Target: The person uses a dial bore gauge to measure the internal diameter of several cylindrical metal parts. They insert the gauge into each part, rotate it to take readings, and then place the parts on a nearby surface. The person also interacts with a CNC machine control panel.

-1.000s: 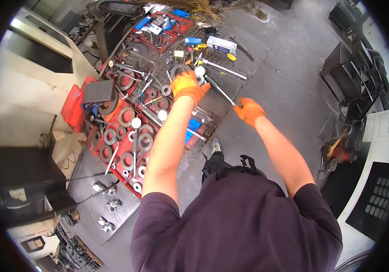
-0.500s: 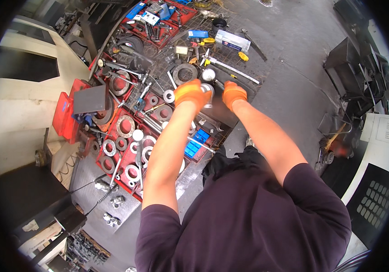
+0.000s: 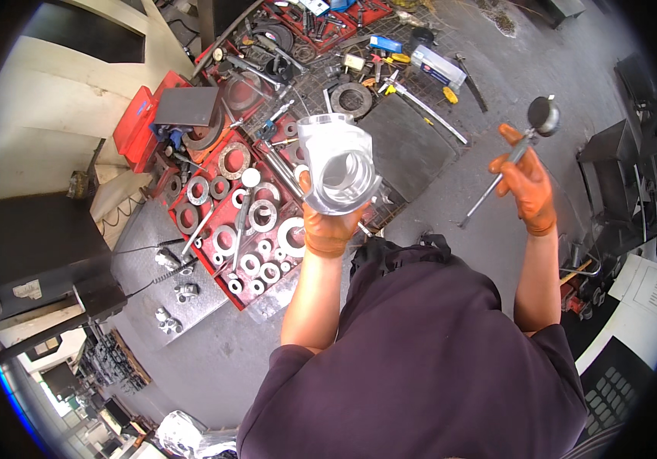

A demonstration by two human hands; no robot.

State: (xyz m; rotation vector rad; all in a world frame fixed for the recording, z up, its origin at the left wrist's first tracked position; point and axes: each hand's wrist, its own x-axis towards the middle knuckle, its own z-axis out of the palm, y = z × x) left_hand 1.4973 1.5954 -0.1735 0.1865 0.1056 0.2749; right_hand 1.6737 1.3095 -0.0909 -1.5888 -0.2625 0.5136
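Observation:
In an orange glove, my left hand (image 3: pixel 330 231) grips a shiny machined metal part (image 3: pixel 315 145) from below, raised over the bench. A wide round bore with stepped rings opens in its near face. My left fingers are partly hidden behind the part. Off to the right, my right hand (image 3: pixel 529 187), also gloved in orange, is closed around the shaft of a dial bore gauge (image 3: pixel 513 151). The gauge's round dial points up and to the right; its thin probe end slants down to the left. Gauge and metal part are well apart.
Red trays (image 3: pixel 229 294) with several metal rings lie left of my left hand. A dark flat plate (image 3: pixel 409 138) rests on the bench beyond, beside a caliper (image 3: pixel 428 112) and a clear plastic box (image 3: pixel 437 67). Another dial gauge (image 3: pixel 250 177) lies among the rings.
Both hands have risen off the bench toward me and moved apart. The metal part has come up with my left hand, and the bore gauge has swung right with my right hand.

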